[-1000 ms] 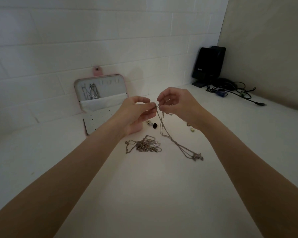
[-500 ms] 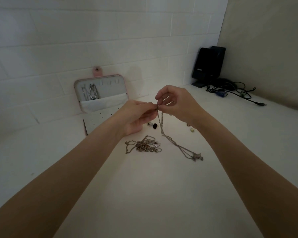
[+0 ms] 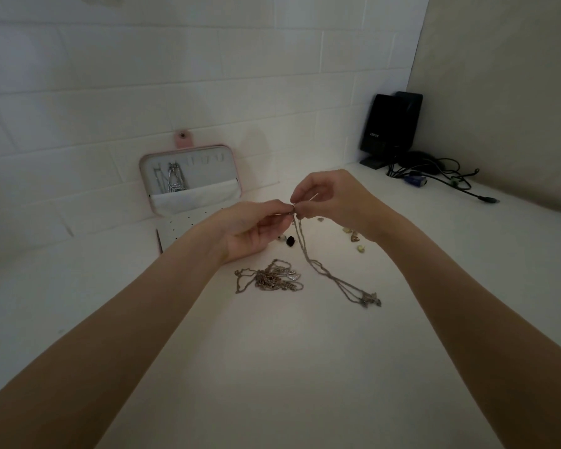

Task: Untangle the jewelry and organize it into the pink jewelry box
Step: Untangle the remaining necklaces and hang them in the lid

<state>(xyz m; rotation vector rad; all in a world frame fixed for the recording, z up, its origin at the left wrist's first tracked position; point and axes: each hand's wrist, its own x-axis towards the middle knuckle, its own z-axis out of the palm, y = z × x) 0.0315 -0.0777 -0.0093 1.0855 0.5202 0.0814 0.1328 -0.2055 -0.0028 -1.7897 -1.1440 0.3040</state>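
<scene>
You're pinching the top end of the necklace [image 3: 318,264] with both left hand [image 3: 250,231] and right hand [image 3: 331,202], likely working its clasp. Next you're needing to carry it to the pink box [image 3: 237,170], keeping clear of the tangled pile [image 3: 269,278].

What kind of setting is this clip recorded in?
Probably a home or office desk corner: a white table against a white brick wall, with black speakers and loose cables at the back.

White table [image 3: 272,384], open pink box [image 3: 237,176] at the back against the wall, tangled chains [image 3: 269,278] in the middle, small beads [image 3: 353,238] behind, black speaker [image 3: 389,128] and cables [image 3: 447,179] far right.
</scene>
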